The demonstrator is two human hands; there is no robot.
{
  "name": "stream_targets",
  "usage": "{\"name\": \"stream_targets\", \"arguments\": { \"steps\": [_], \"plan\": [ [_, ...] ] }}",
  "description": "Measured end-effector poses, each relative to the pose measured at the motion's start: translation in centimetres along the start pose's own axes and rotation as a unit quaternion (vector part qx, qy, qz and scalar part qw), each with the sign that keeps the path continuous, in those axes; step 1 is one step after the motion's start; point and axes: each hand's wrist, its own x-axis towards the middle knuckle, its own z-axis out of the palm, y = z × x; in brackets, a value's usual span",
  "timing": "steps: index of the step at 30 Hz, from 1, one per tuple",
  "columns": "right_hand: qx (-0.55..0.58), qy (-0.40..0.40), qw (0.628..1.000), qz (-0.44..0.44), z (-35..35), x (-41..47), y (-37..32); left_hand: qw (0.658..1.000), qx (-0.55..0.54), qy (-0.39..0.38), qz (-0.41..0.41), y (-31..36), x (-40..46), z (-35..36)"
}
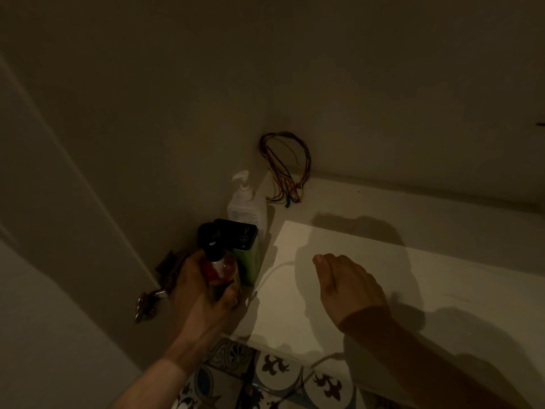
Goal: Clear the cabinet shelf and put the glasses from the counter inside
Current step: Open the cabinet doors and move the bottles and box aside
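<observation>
Clearing step: the shelf is being emptied, and no glasses are in sight anywhere in the frame.
Left hand: the left hand [203,287], at lower centre-left, has its fingers [228,301] wrapped round a small pump bottle [219,268] with a black top and reddish contents.
Right hand: the right hand [345,281], right of centre, hovers palm-down over the white shelf [339,243], fingers loosely spread and holding nothing.
Task's things: the bottle in the grip sits at the shelf's left front corner; just behind it stand a green bottle [250,262] with a dark flat object [240,234] across its top, then a white pump dispenser [246,206].
Back corner: a loop of coloured wires [287,166] hangs from the wall to the ledge.
Next move, as I judge it: lift the held bottle straight up and draw it toward the lower edge of the frame, clear of the green one beside it; the free hand could take the dispenser.
Edges: the side wall and a metal hinge [165,278] crowd the left hand closely, so there is little room to swing leftward.
Open room: most of the shelf to the right lies bare, and a thin white cable [272,273] trails over its left edge.
Light: very dim, so labels cannot be read.
</observation>
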Motion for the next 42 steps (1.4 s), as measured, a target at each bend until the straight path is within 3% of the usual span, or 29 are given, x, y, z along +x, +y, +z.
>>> {"name": "stream_targets", "arguments": {
  "steps": [10,13,16,19,21,23,29,32,42],
  "plan": [
    [-0.057,-0.008,0.998,-0.003,-0.1,-0.3,0.6,0.993,0.102,-0.053,-0.018,2.0,-1.1,-1.4],
    [-0.081,-0.016,0.997,-0.01,0.0,-0.4,1.2,0.988,0.153,-0.014,-0.005,3.3,-2.9,-2.1],
    [-0.094,-0.032,0.995,-0.01,0.0,-0.7,1.5,0.982,0.154,0.018,0.106,5.0,-5.4,-2.3],
    [-0.106,-0.044,0.993,-0.012,-0.1,-0.9,1.7,0.954,0.181,-0.104,0.216,6.6,-7.0,-0.9],
    [-0.127,-0.049,0.991,-0.014,-0.1,-1.0,2.0,0.929,0.231,-0.207,0.202,7.4,-7.1,0.8],
    [-0.145,-0.057,0.988,-0.011,-0.2,-1.1,2.3,0.914,0.26,-0.253,0.181,7.7,-6.8,2.4],
    [-0.198,-0.087,0.976,0.022,-1.7,-1.7,3.4,0.895,0.281,-0.316,0.139,9.3,-4.2,4.8],
    [-0.221,-0.104,0.969,0.047,-3.0,-2.4,3.4,0.864,0.333,-0.342,0.16,10.4,-3.3,5.6],
    [-0.142,-0.217,0.956,0.134,-14.6,-8.7,-3.2,0.819,0.322,-0.467,0.082,19.7,-3.8,-0.3]
  ]
}}
